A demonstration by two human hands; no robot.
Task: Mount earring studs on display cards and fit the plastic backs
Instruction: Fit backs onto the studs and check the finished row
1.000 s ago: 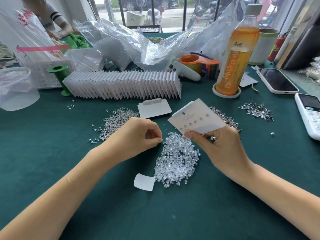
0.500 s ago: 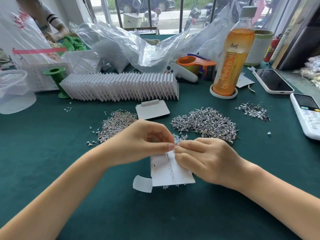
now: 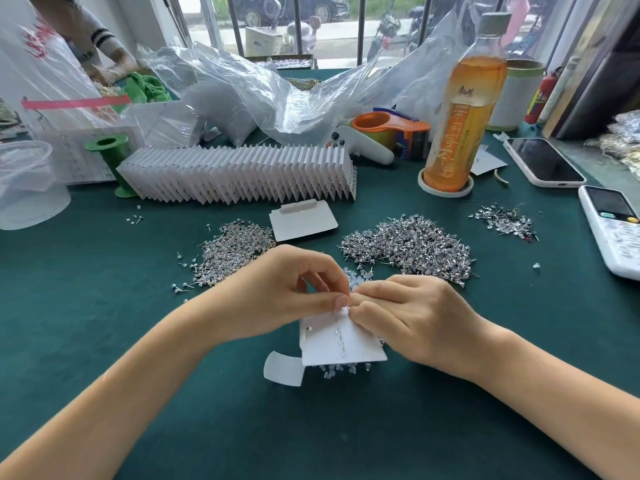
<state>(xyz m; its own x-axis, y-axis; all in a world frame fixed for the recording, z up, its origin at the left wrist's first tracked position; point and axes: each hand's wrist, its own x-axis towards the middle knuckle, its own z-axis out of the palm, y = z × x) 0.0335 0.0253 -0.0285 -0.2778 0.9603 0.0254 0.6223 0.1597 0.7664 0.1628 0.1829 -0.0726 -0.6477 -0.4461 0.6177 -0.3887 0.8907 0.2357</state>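
A white display card (image 3: 341, 344) lies back side up on the green table (image 3: 104, 271), directly under the two hands, with a row of stud posts (image 3: 338, 336) standing out of it down its middle. The left hand (image 3: 277, 299) has its fingers curled, thumb and forefinger pinched together at the top post of that row; whatever small piece it pinches there is too tiny to make out. The right hand (image 3: 412, 317) meets it fingertip to fingertip, its fingers curled onto the card's upper right edge and gripping the card. Beneath the card, showing at its near edge and just beyond the fingertips, is a heap of clear plastic backs (image 3: 341, 368). Touching the card's near left corner, below the left hand, lies a small rounded white card scrap (image 3: 282, 368). Just beyond the left hand's knuckles spreads one pile of earring studs (image 3: 232, 252); beyond the right hand lies a larger stud pile (image 3: 412, 249), and farther right of it a small scatter of studs (image 3: 505, 221). Between the two piles, past the hands, sits a loose blank card (image 3: 303, 221). Farther still a long row of finished cards (image 3: 239, 176) stands on edge, with a green spool (image 3: 110, 157) at its left end. Beyond the right hand stand an orange drink bottle (image 3: 460, 123) and an orange tape dispenser (image 3: 391, 128); far to the right lie a phone (image 3: 543, 162) and a white remote (image 3: 613, 226). Crumpled clear plastic bags (image 3: 242, 95) fill the back of the table.
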